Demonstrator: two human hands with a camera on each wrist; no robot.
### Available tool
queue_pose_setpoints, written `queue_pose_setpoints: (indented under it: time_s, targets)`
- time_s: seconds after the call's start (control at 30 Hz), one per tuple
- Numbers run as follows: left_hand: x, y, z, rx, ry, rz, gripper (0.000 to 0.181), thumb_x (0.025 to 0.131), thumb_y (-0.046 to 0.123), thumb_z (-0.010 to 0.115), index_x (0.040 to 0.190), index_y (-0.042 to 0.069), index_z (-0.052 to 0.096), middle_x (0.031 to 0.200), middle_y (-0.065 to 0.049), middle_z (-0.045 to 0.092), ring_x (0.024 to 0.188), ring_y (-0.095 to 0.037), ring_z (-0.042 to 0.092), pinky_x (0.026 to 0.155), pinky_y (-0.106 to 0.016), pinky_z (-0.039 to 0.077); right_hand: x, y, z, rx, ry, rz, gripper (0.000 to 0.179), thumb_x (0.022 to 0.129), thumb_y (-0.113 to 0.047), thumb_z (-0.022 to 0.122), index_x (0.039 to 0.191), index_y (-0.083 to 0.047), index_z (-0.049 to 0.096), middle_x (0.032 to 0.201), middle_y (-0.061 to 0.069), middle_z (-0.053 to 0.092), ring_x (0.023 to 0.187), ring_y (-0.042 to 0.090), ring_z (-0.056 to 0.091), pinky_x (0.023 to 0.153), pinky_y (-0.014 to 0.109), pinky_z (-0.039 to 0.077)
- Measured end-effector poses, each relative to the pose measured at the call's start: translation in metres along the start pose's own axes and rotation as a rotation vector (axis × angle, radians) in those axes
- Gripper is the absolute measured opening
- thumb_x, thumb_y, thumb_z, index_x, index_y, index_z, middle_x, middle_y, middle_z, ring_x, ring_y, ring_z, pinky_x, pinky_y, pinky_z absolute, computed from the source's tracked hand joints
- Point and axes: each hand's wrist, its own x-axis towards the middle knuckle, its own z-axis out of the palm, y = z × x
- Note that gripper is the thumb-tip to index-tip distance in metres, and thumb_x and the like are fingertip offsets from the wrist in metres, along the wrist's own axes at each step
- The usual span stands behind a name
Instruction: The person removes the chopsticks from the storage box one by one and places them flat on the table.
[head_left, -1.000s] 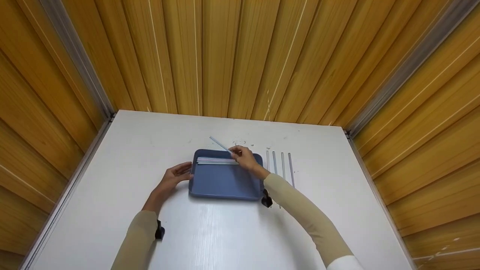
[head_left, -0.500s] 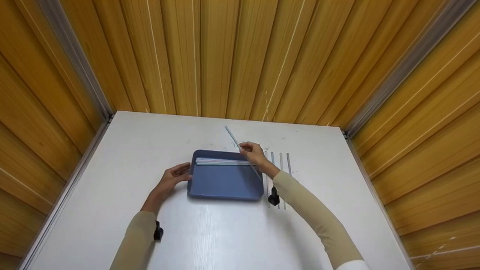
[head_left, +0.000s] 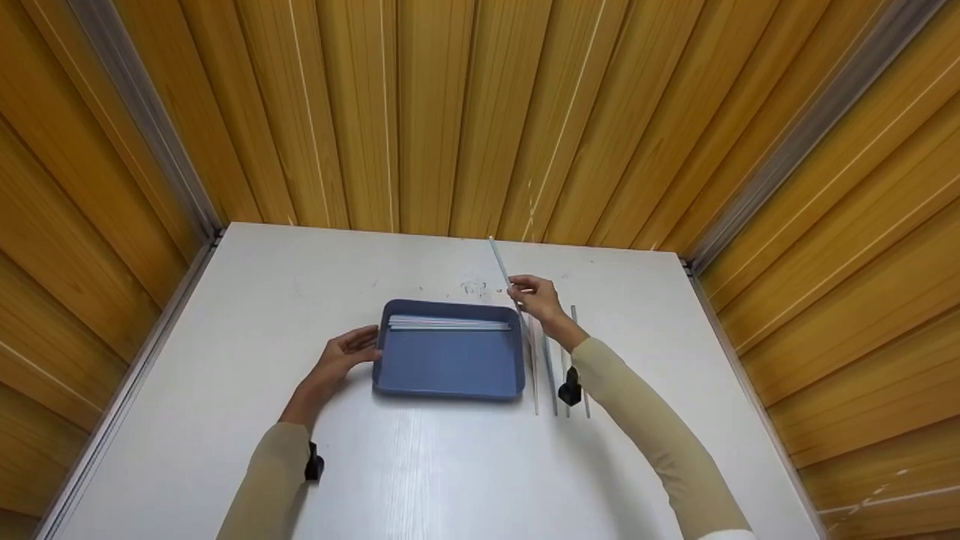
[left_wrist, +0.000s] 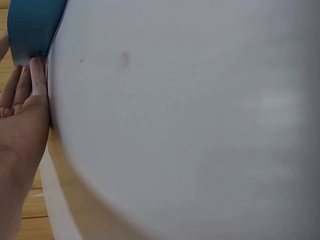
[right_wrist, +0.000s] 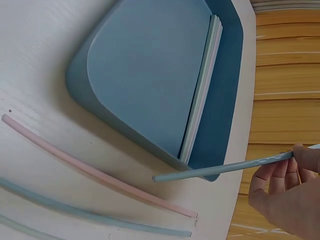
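Note:
A blue tray (head_left: 450, 367) lies on the white table with a bundle of pale drinking straws (head_left: 450, 324) along its far side. My left hand (head_left: 346, 354) rests against the tray's left edge, fingers mostly straight; the left wrist view shows the fingertips at the tray wall (left_wrist: 32, 27). Above the tray's far right corner, my right hand (head_left: 538, 300) pinches a light blue drinking straw (right_wrist: 225, 170) between thumb and fingers, tilted. Below it, a pink straw (right_wrist: 100, 170) and a blue straw (right_wrist: 95, 216) lie on the table, roughly side by side.
Several straws (head_left: 551, 382) lie in a row right of the tray, partly hidden by my right hand and forearm. Yellow wood-patterned walls (head_left: 427, 112) enclose the white table (head_left: 300, 262) at the back and sides.
My right hand has carried the light blue straw from above the tray to the right and away, and the straw has swung steeper. My left hand has stayed at the tray's edge.

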Motion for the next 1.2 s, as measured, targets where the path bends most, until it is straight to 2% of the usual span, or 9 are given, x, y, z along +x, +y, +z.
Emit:
queue_pose_setpoints:
  time_s: [0.2, 0.33, 0.5, 0.57, 0.7, 0.77, 0.9, 1.03, 1.2]
  targets:
    - [0.001, -0.002, 0.000, 0.010, -0.002, 0.002, 0.066, 0.091, 0.008, 0.076, 0.151, 0.003, 0.048, 0.156, -0.018, 0.049, 0.147, -0.032, 0.045, 0.113, -0.030, 0.046, 0.001, 0.004, -0.023, 0.038, 0.034, 0.042, 0.037, 0.099, -0.007, 0.065, 0.134, 0.006, 0.061, 0.105, 0.004, 0.066, 0.094, 0.013, 0.065, 0.085, 0.033, 0.059]
    - [0.003, -0.003, 0.000, 0.005, 0.000, 0.000, 0.066, 0.091, 0.009, 0.076, 0.151, 0.004, 0.048, 0.156, -0.017, 0.049, 0.147, -0.031, 0.045, 0.115, -0.031, 0.045, 0.002, 0.007, -0.037, 0.065, 0.058, 0.074, 0.038, 0.098, -0.006, 0.066, 0.133, 0.008, 0.061, 0.102, 0.003, 0.065, 0.088, 0.009, 0.066, 0.076, 0.026, 0.059]
    - [0.003, -0.001, 0.000, 0.001, -0.004, -0.005, 0.066, 0.091, 0.009, 0.077, 0.151, 0.004, 0.048, 0.156, -0.016, 0.049, 0.148, -0.030, 0.045, 0.120, -0.037, 0.040, 0.001, 0.013, -0.055, 0.073, 0.074, 0.100, 0.040, 0.099, -0.008, 0.067, 0.134, 0.009, 0.059, 0.101, 0.004, 0.067, 0.092, 0.013, 0.067, 0.084, 0.031, 0.061]
    - [0.003, -0.001, 0.000, 0.013, -0.004, -0.006, 0.067, 0.091, 0.009, 0.076, 0.151, 0.005, 0.047, 0.157, -0.017, 0.049, 0.148, -0.031, 0.044, 0.122, -0.041, 0.037, 0.000, 0.016, -0.062, 0.070, 0.078, 0.098, 0.041, 0.099, -0.007, 0.066, 0.135, 0.010, 0.057, 0.097, 0.002, 0.067, 0.089, 0.011, 0.067, 0.084, 0.031, 0.061]
    - [0.002, -0.001, -0.001, 0.031, -0.003, -0.007, 0.068, 0.091, 0.010, 0.077, 0.152, 0.005, 0.046, 0.158, -0.017, 0.047, 0.149, -0.032, 0.043, 0.121, -0.039, 0.039, -0.004, 0.022, -0.076, 0.028, 0.090, 0.106, 0.041, 0.100, -0.007, 0.065, 0.135, 0.011, 0.057, 0.098, 0.003, 0.069, 0.083, 0.006, 0.067, 0.075, 0.023, 0.060]
    - [0.002, -0.001, -0.001, 0.034, -0.004, -0.006, 0.068, 0.091, 0.010, 0.077, 0.152, 0.004, 0.046, 0.157, -0.018, 0.047, 0.149, -0.032, 0.043, 0.120, -0.037, 0.041, -0.005, 0.026, -0.083, -0.008, 0.097, 0.121, 0.042, 0.099, -0.009, 0.066, 0.136, 0.011, 0.057, 0.101, 0.005, 0.070, 0.082, 0.004, 0.066, 0.075, 0.021, 0.060]
    - [0.002, -0.002, -0.001, 0.024, -0.008, -0.003, 0.068, 0.091, 0.010, 0.077, 0.152, 0.004, 0.047, 0.157, -0.017, 0.048, 0.148, -0.032, 0.044, 0.117, -0.031, 0.044, -0.006, 0.034, -0.097, -0.046, 0.119, 0.141, 0.043, 0.099, -0.010, 0.067, 0.135, 0.010, 0.058, 0.103, 0.007, 0.072, 0.082, 0.005, 0.067, 0.075, 0.021, 0.061]
    - [0.001, -0.002, -0.002, 0.017, -0.014, 0.003, 0.070, 0.090, 0.012, 0.079, 0.152, 0.004, 0.047, 0.157, -0.017, 0.048, 0.148, -0.031, 0.044, 0.111, -0.024, 0.047, -0.008, 0.043, -0.109, -0.057, 0.130, 0.152, 0.044, 0.098, -0.012, 0.069, 0.134, 0.011, 0.059, 0.102, 0.007, 0.073, 0.089, 0.011, 0.071, 0.079, 0.024, 0.063]
    - [0.000, -0.001, -0.002, 0.011, -0.015, 0.009, 0.071, 0.089, 0.013, 0.080, 0.151, 0.004, 0.047, 0.157, -0.018, 0.048, 0.148, -0.031, 0.044, 0.109, -0.022, 0.048, -0.013, 0.054, -0.121, -0.100, 0.125, 0.138, 0.044, 0.098, -0.011, 0.069, 0.134, 0.012, 0.059, 0.111, 0.015, 0.075, 0.094, 0.015, 0.074, 0.081, 0.028, 0.063]
